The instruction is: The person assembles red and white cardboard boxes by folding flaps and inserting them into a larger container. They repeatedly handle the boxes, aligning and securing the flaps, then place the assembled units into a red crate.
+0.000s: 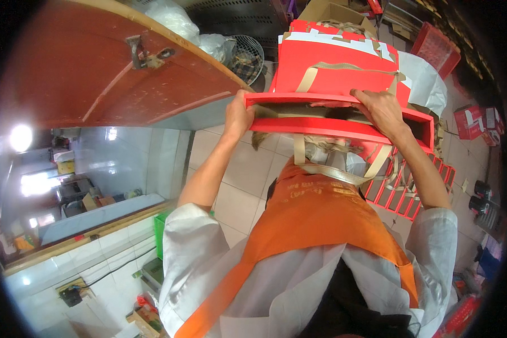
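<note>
A long, narrow red box (298, 125) with its top open lies across in front of my chest, a brown inside showing. Around its left end my left hand (239, 116) is closed. My right hand (381, 112) reaches over the opening to the right of its middle and grips the far wall; some of its fingertips are hidden. A beige ribbon handle (335, 173) hangs from the near side, over my orange apron (315, 219). Another ribbon handle (349, 66) loops up on the far side, against a pile of flat red and white cardboard sheets (335, 50).
Several red boxes with ribbons (403, 188) stand in a row on the tiled floor (239, 169) at the right. A brown wooden panel (112, 73) with a metal handle juts in from the left. Beyond it are a round wire basket (248, 56) and plastic bags (169, 19).
</note>
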Demonstrator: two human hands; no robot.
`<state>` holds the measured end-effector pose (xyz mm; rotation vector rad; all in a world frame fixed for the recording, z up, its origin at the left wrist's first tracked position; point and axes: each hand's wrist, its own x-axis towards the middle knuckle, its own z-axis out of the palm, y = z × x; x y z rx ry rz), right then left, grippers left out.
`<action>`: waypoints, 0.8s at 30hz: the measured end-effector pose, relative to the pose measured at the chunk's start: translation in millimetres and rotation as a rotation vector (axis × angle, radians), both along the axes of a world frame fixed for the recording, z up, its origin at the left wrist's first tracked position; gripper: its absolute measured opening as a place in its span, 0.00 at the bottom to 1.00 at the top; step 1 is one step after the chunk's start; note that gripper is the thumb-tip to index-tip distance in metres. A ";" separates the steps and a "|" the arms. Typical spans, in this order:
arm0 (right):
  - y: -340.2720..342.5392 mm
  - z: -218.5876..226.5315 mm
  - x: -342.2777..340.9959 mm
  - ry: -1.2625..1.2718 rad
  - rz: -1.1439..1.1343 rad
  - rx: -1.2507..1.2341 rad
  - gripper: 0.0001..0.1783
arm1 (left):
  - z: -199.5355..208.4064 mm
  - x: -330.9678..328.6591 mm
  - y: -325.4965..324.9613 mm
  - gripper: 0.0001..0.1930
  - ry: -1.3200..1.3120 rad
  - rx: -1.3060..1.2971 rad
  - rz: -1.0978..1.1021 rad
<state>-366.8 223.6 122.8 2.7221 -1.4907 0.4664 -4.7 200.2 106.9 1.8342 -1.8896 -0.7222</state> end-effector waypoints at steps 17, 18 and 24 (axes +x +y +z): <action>-11.6 6.0 12.0 0.022 -0.065 0.047 0.11 | 50.9 14.2 -19.1 0.19 0.296 0.987 0.245; -12.0 5.8 12.9 0.045 -0.063 0.024 0.12 | 51.8 18.0 -20.1 0.17 0.328 1.039 0.192; -15.7 3.7 19.4 -0.007 -0.035 0.032 0.11 | 37.0 25.1 -30.8 0.11 0.226 0.943 0.129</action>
